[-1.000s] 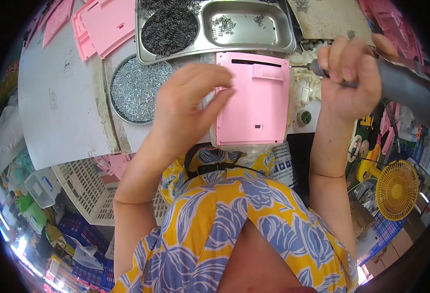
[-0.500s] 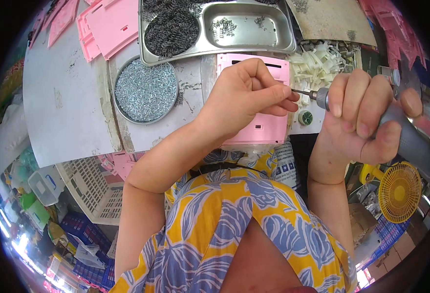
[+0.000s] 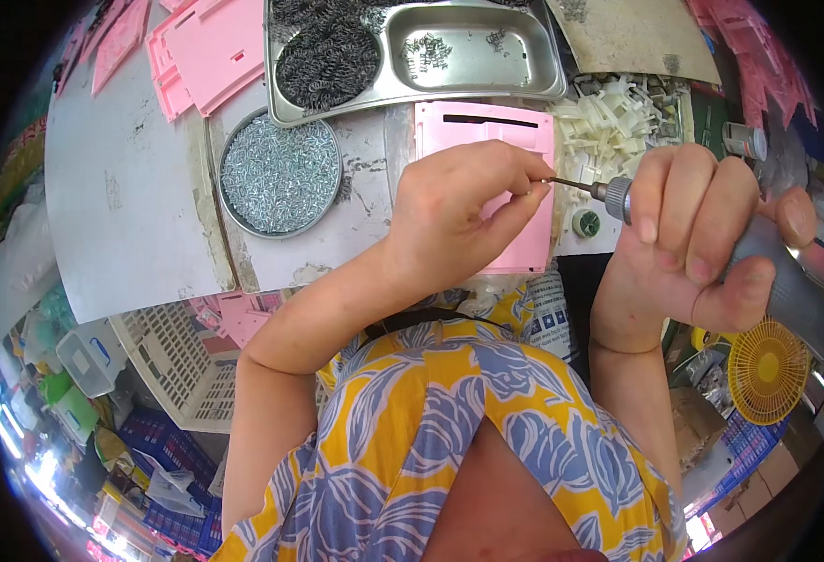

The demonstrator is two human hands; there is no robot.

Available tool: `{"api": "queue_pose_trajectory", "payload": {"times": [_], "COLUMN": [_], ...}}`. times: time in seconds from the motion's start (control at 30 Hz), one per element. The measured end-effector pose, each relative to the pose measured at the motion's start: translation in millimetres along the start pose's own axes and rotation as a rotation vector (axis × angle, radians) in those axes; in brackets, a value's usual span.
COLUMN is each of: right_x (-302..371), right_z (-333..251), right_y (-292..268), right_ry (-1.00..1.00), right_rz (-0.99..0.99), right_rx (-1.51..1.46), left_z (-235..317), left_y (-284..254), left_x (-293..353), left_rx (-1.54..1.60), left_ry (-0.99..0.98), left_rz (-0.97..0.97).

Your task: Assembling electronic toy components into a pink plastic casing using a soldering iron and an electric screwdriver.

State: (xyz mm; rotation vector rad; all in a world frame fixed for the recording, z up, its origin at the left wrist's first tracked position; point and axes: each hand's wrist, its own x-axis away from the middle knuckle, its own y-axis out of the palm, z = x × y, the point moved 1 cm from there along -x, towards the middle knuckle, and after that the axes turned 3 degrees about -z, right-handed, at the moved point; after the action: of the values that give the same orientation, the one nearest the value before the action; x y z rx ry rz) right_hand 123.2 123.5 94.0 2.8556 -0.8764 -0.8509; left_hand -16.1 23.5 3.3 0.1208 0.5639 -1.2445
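Note:
My right hand (image 3: 688, 229) is wrapped round a grey electric screwdriver (image 3: 777, 267), whose thin bit points left. At the bit's tip my left hand (image 3: 459, 206) pinches a small shiny screw (image 3: 545, 182) between thumb and fingertips; the fingers hide most of it. Both hands are raised above a pink plastic panel (image 3: 520, 245) with a dark slot near its far edge. The left hand covers the panel's middle. To the left, a round metal dish (image 3: 222, 178) holds a heap of small silvery screws (image 3: 281, 173).
A steel compartment tray (image 3: 478, 92) at the back holds dark springs (image 3: 328, 66). White plastic parts (image 3: 613, 126) lie in a pile to its right, with a small green-topped round thing (image 3: 585, 223) nearer. More pink panels (image 3: 211, 51) lie far left. A yellow fan (image 3: 768, 370) stands at lower right.
My left hand has turned and come slightly nearer, its fingertips still at the bit's tip. A shiny screw now shows there. The right hand with the screwdriver has barely shifted.

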Motion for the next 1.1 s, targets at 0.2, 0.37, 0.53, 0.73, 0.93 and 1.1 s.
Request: {"api": "queue_pose_trajectory", "payload": {"times": [0.2,0.37,0.53,0.73,0.93,1.1], "right_x": [3,3,-4,0,2,3], "right_z": [4,7,36,84,94,97], "right_y": [-1,-4,-33,-60,-49,-66], "right_ry": [0.006,0.004,-0.103,-0.055,-0.006,0.054], "right_rz": [-0.079,-0.075,0.07,0.241,0.239,0.067], "right_rx": [-0.018,-0.046,0.041,0.099,0.162,0.136], "left_z": [0,-1,-10,-25,-28,-27], "left_y": [1,2,-11,-18,-19,-14], "left_x": [4,2,7,11,15,18], "left_rx": [-0.109,-0.193,-0.277,-0.154,-0.11,-0.104], "left_ry": [0.123,0.26,0.086,-0.123,-0.154,-0.104], "left_rz": [0.012,0.045,-0.053,-0.177,-0.156,-0.071]}}
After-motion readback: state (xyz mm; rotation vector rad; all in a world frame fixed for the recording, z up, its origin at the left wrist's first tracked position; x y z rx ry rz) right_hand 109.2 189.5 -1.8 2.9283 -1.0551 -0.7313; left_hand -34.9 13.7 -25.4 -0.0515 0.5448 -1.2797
